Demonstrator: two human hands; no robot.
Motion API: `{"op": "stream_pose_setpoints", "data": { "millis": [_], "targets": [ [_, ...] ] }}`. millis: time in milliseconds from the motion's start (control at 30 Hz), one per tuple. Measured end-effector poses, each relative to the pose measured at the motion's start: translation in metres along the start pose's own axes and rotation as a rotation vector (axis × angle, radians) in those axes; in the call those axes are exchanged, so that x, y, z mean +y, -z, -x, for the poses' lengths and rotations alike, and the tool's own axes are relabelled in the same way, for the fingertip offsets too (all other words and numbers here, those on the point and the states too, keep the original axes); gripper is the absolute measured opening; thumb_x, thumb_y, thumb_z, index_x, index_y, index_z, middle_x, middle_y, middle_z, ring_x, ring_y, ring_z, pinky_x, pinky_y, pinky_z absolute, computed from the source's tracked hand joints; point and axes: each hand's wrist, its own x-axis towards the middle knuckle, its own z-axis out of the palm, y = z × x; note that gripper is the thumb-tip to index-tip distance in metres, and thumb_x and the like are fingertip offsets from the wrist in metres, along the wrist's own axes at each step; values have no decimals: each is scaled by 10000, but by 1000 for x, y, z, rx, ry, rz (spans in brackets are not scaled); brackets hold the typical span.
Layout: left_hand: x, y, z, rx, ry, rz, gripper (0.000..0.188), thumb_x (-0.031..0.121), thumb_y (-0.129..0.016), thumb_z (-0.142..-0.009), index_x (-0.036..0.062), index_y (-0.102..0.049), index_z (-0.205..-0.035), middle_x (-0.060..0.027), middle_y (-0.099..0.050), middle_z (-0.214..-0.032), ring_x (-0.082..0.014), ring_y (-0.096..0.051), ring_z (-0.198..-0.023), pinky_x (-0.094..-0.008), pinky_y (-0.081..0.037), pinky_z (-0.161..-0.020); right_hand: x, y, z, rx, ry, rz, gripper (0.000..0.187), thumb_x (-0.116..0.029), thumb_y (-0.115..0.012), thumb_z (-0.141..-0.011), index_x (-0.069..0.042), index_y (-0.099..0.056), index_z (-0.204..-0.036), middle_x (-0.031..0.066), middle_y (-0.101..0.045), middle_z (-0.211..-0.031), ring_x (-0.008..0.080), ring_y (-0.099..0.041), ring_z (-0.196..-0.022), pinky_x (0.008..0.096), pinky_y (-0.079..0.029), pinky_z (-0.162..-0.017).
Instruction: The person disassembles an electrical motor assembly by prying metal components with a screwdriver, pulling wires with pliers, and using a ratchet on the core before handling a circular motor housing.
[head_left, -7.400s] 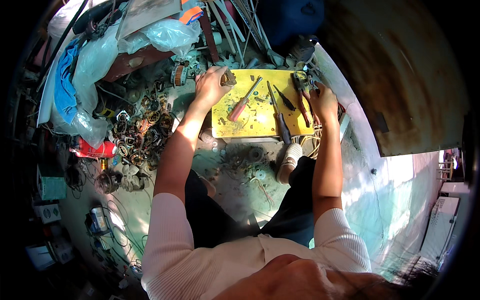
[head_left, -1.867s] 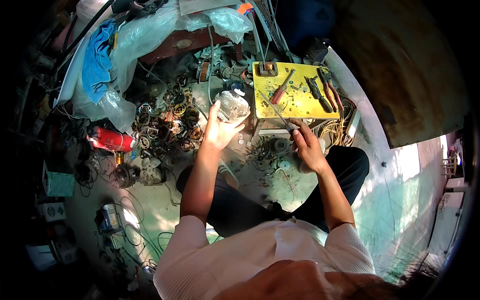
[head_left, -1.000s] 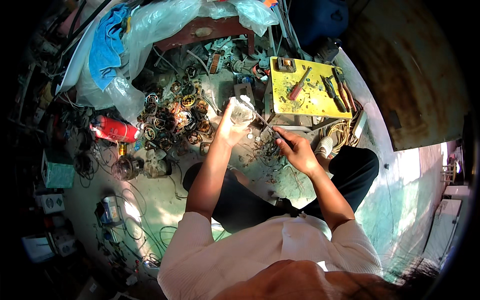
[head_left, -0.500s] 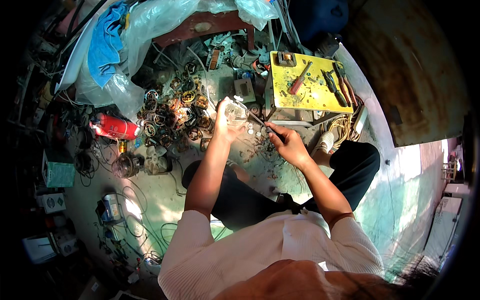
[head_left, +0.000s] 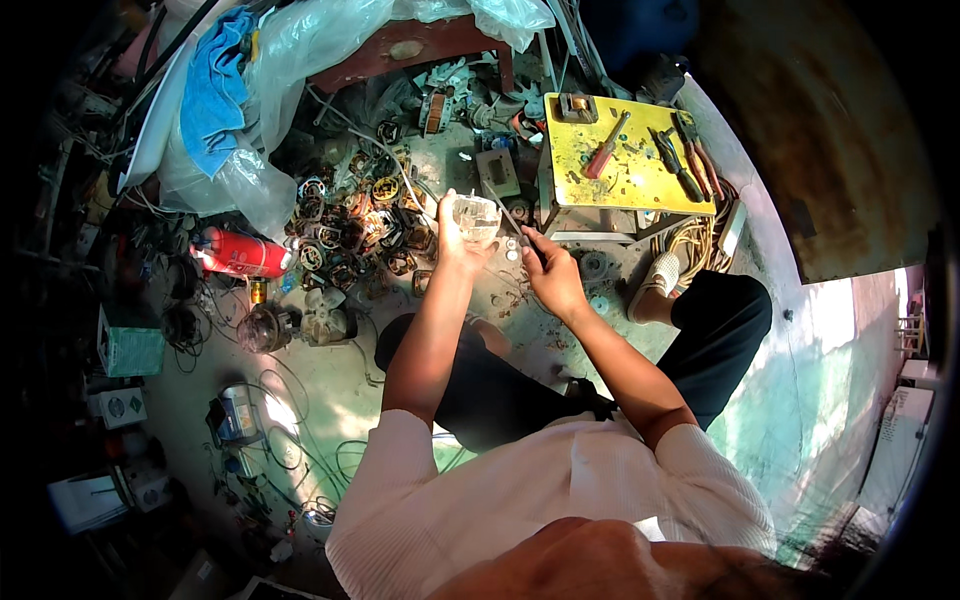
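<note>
My left hand (head_left: 458, 248) is closed around a clear plastic housing (head_left: 477, 216), held up over the littered floor with its open-looking side facing up. My right hand (head_left: 556, 284) grips a screwdriver (head_left: 506, 212) with a thin metal shaft; the fingers cover most of its handle. The shaft slants up and left, its tip close to the housing's right rim. Whether the tip touches the plastic I cannot tell. Below the hands, small round white pieces (head_left: 512, 248) lie on the floor.
A yellow-topped stool (head_left: 625, 190) at the right bears a red-handled screwdriver (head_left: 608, 147), pliers (head_left: 697, 158) and a small copper coil (head_left: 577, 108). Left of my hands lies a heap of motor coils (head_left: 375, 215). Further left are a red cylinder (head_left: 240, 254) and loose cables (head_left: 285, 430).
The screwdriver has swung steeper, its tip now higher beside the housing. My right hand has come slightly left and lower. A white bit at the housing's top edge is gone from there.
</note>
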Motion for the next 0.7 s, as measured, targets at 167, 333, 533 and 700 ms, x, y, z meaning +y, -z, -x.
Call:
{"op": "stream_pose_setpoints", "data": {
  "millis": [167,333,533,700],
  "targets": [
    [16,0,4,-22,-16,-62,568,694,-531,-787,235,-613,-1109,-20,-674,-1080,-226,-621,-1014,-531,-202,-1055,-12,40,9,-7,-38,-45,366,-169,-560,-948,-39,-519,-1289,129,-646,-943,215,-596,-798,304,-470,-748],
    [12,-14,16,-253,70,-65,562,672,-483,-846,205,-644,-1113,-43,-681,-1091,-271,-614,-1050,-544,-302,-989,2,76,5,240,98,27,379,-196,-524,-958,-17,-509,-1292,200,-617,-1060,327,-610,-954,374,-464,-863],
    [8,-40,26,-311,81,-83,721,684,-487,-842,130,-522,-1304,-127,-595,-1253,-325,-530,-1199,-577,-85,-1124,22,161,-48,600,134,430,439,-155,-571,-899,-47,-514,-1321,200,-570,-1137,352,-578,-1035,404,-463,-878],
    [4,-59,23,-355,62,-104,707,630,-517,-837,116,-503,-1322,-139,-572,-1285,-352,-506,-1229,-562,-49,-1139,65,250,-102,717,220,716,392,-135,-625,-842,-115,-595,-1233,165,-643,-1023,377,-616,-947,439,-494,-822]
  ]
}}
